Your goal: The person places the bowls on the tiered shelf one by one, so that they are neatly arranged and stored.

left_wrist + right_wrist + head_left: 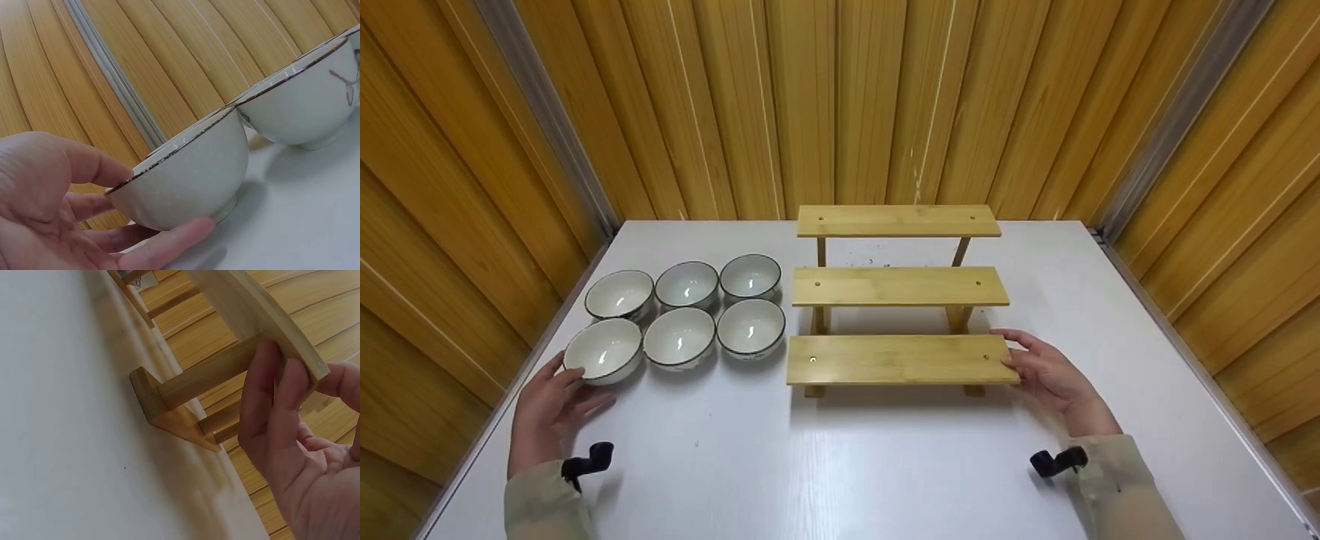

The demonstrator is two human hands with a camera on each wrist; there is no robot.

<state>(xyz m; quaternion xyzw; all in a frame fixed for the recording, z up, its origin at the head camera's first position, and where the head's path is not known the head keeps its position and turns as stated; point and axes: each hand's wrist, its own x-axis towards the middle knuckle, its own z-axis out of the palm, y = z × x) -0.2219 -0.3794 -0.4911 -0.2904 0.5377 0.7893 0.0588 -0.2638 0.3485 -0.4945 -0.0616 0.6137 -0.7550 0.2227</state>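
Note:
At the near left corner of the bowl group, my left hand (551, 409) grips a white bowl (604, 350) with a dark rim. In the left wrist view one digit lies over the rim of this bowl (185, 180), while other fingers (169, 244) curve beside and below its wall. My right hand (1054, 379) holds the right end of the lowest board of a three-tier wooden shelf rack (900, 360). Seen from the right wrist, the fingertips (295, 379) pinch the board's corner near a round wooden leg (214, 374). The rack stands upright on the table.
Several matching bowls, among them one at the front (680, 339) and one at the back (750, 277), stand upright in two rows left of the rack. The white table (720, 465) is enclosed by wood-patterned panels (862, 105) at the back and sides.

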